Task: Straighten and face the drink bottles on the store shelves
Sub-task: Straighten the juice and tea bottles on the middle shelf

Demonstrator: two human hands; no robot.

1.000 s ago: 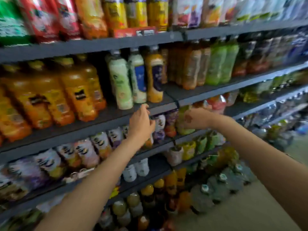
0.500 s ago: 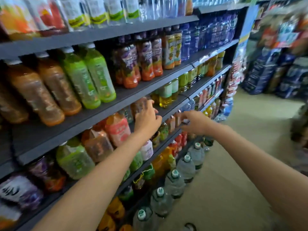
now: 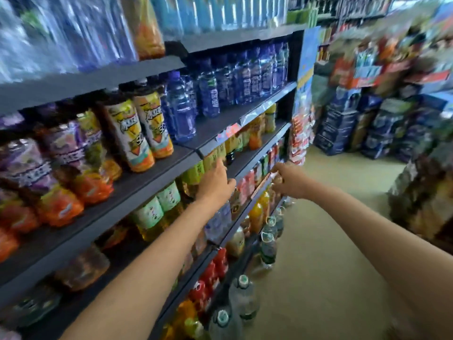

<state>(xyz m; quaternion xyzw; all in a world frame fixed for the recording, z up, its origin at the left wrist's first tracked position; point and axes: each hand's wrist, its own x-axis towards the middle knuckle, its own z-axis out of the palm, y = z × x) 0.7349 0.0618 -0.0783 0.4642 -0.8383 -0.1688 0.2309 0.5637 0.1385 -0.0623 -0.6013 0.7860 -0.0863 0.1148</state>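
Dark shelves [image 3: 157, 177] carry rows of drink bottles. My left hand [image 3: 215, 184] reaches in under the middle shelf, its loosely bent fingers against green-labelled bottles [image 3: 195, 171]; it holds nothing that I can see. My right hand [image 3: 290, 180] is farther right, its fingertips at the front rail [image 3: 258, 191] of the lower shelf beside small red and orange bottles [image 3: 247, 182]. Its fingers are loosely curled and appear to hold nothing. Tall juice bottles [image 3: 127, 136] and blue water bottles [image 3: 181, 114] stand on the shelf above. The picture is motion-blurred.
Large water bottles [image 3: 244, 298] stand in a row on the floor along the foot of the shelves. Stacked blue cases [image 3: 338, 123] close the aisle's far end. More stacked goods [image 3: 421, 192] line the right side. Beige floor [image 3: 331, 241] runs between.
The view has swept right along the aisle, from orange and green bottles to juice and blue water bottles. Both hands moved right with it, staying outstretched at the lower shelves.
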